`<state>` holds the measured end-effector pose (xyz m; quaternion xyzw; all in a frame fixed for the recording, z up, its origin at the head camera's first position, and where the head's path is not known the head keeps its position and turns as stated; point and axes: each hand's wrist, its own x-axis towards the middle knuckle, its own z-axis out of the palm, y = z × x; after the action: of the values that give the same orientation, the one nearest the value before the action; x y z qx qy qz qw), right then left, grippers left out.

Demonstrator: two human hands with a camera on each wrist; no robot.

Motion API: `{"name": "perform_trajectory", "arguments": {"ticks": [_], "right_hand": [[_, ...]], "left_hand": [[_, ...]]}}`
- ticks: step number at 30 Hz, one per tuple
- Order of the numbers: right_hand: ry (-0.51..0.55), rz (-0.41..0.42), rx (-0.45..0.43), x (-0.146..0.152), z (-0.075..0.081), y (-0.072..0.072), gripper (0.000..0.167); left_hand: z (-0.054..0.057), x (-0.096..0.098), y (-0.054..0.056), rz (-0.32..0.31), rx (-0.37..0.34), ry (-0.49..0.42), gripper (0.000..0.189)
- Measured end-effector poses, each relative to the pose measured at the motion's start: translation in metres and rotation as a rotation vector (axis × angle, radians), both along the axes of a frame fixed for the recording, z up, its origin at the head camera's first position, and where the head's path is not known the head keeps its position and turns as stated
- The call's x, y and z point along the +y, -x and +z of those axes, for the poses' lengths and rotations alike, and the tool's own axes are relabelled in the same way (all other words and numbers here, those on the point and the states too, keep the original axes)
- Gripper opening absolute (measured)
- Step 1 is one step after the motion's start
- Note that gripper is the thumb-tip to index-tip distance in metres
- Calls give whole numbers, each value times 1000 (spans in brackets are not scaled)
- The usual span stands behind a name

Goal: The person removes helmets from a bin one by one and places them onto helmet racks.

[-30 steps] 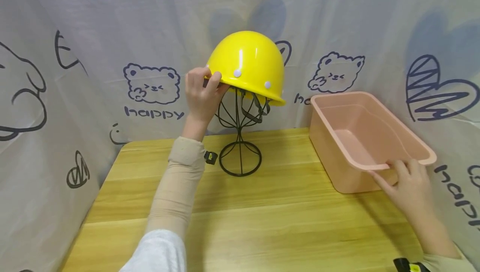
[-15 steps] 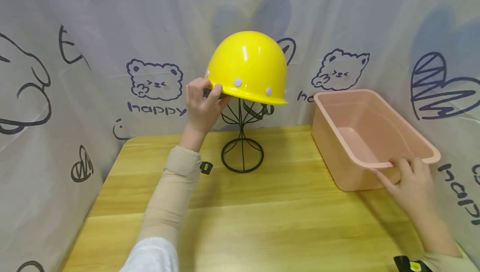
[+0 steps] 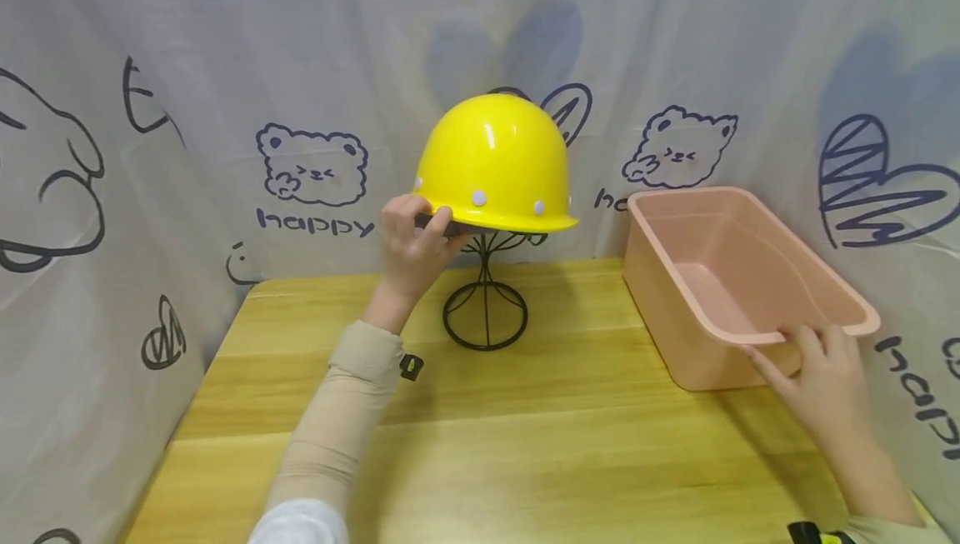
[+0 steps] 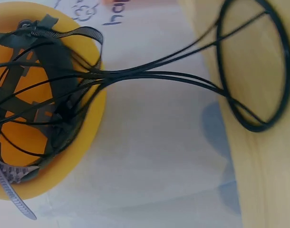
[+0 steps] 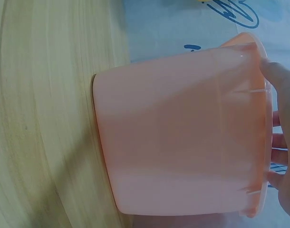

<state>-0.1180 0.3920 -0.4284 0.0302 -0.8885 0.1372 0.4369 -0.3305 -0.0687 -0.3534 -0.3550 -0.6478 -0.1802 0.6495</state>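
A yellow hard hat (image 3: 495,161) sits over the top of a black wire stand (image 3: 486,315) near the back of the table. My left hand (image 3: 412,244) grips the hat's brim at its left side, thumb and fingers pinching the edge. From below, the left wrist view shows the hat's dark inner straps (image 4: 59,71) with the stand's wires reaching up into the shell. At the right, my right hand (image 3: 821,386) holds the near rim of a pink plastic bin (image 3: 675,302). In the right wrist view the thumb lies outside the bin's rim, fingers on the other side.
The wooden table (image 3: 525,452) has its back edge against a printed fabric curtain (image 3: 315,52). More curtain closes in the left and right sides. The bin stands upright at the table's right, and no objects show inside it.
My left hand has lowered the hard hat farther down over the wire stand, and its brim now sits more level. My right hand has stayed on the bin's rim.
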Motion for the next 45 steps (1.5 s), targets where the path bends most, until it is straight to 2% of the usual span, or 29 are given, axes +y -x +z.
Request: {"name": "perform_trajectory", "arguments": {"ticks": [6,11,16,23,28,32,38,45], "right_hand": [[11,-1,-21,-1,-1,-1,96],[19,12,-13,-4,-4,0,95],[14,20,4,-3,-3,1,93],[3,9,4,-2,-3,-1,92],[9,8,-3,-2,-4,0,93],[18,11,-7,-2,-5,0,94],[8,17,5,-2,-5,1,92],[4,12,10,0,-5,2,93]], "left_hand": [[-12,-4,-2,-4,11,44,59],[-17,-10,-3,9,-8,76,64],[-21,-16,-7,13,-33,156,68],[-33,-32,-18,-59,-73,259,57],[-38,-45,-25,-69,-115,318,43],[-38,-51,-33,-36,-182,353,39],[-35,-52,-50,47,-349,382,55],[-35,-52,-61,133,-502,433,68]]}}
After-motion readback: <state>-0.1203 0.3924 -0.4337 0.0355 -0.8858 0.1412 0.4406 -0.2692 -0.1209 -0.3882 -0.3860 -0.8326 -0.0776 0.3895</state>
